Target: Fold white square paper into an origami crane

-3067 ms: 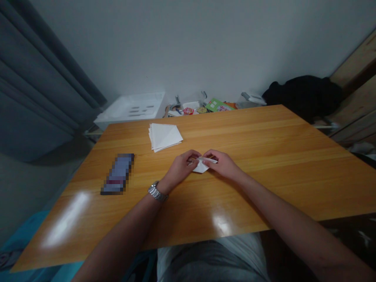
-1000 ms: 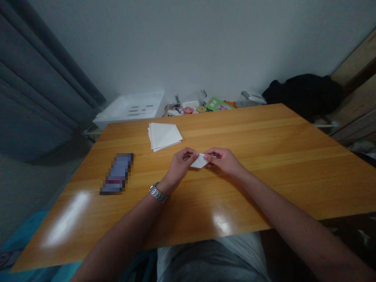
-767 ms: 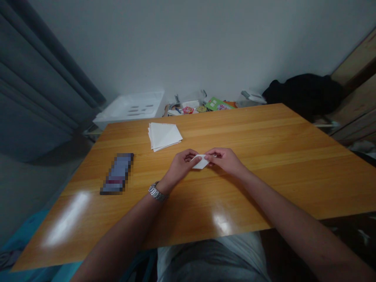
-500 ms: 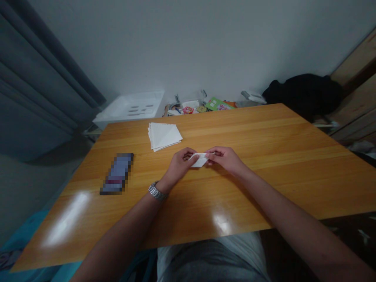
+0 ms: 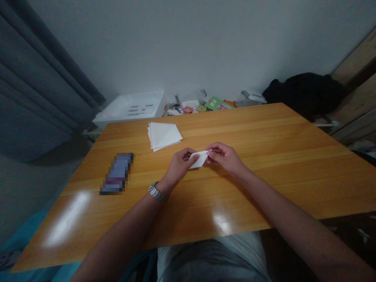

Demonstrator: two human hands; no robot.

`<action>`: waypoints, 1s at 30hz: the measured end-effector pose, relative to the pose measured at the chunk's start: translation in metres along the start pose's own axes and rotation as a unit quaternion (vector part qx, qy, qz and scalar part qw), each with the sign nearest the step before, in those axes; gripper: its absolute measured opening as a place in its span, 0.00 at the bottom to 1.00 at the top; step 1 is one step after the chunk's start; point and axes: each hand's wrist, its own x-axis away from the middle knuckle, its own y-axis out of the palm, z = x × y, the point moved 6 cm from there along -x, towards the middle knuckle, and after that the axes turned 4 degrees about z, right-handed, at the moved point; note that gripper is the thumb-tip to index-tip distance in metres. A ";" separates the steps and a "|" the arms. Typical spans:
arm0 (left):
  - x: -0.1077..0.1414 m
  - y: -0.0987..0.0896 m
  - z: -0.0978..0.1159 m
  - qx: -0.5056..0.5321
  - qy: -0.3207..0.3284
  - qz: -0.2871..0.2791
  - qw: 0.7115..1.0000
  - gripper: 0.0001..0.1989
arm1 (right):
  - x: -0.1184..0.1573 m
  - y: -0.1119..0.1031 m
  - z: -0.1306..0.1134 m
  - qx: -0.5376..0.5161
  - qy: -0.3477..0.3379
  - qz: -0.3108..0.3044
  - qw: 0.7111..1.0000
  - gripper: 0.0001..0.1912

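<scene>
A small folded piece of white paper [image 5: 199, 159] is held between my two hands, just above the wooden table [image 5: 252, 133]. My left hand [image 5: 182, 162] pinches its left end, thumb on top and fingers curled behind. At the paper's upper right corner, my right hand [image 5: 222, 156] grips it between thumb and forefinger. The paper tilts slightly, its right end higher. A metal watch [image 5: 157, 192] is on my left wrist. Beyond my left hand lies a stack of white paper sheets [image 5: 165, 136].
A phone with a blurred screen [image 5: 117, 172] lies on the table's left side. Behind the table's far edge are a white plastic tray [image 5: 132, 103], a green booklet [image 5: 216, 103] and small clutter. A black cloth-like heap [image 5: 305, 94] sits at the far right.
My right hand has shifted slightly up and away, raising the paper's right end. The paper is now more tilted. My left hand has barely moved.
</scene>
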 end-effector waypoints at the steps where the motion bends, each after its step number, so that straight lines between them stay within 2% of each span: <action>1: 0.001 0.000 0.001 -0.001 0.000 -0.002 1.000 0.17 | 0.000 0.000 0.000 -0.002 0.002 0.002 1.000 0.17; 14: 0.003 0.005 0.003 0.036 -0.011 -0.002 0.999 0.17 | 0.001 -0.001 0.004 -0.032 0.022 0.058 0.998 0.17; 21: 0.003 0.001 0.004 0.022 -0.005 0.022 1.000 0.18 | 0.003 0.002 -0.001 -0.059 0.047 0.033 0.997 0.24; 27: 0.003 0.005 0.000 0.022 -0.006 -0.013 1.000 0.18 | 0.001 -0.001 0.007 -0.047 0.049 0.044 0.997 0.19; 30: 0.004 0.006 0.000 0.020 -0.009 -0.032 0.999 0.17 | 0.000 -0.003 0.011 -0.053 0.059 0.050 0.996 0.19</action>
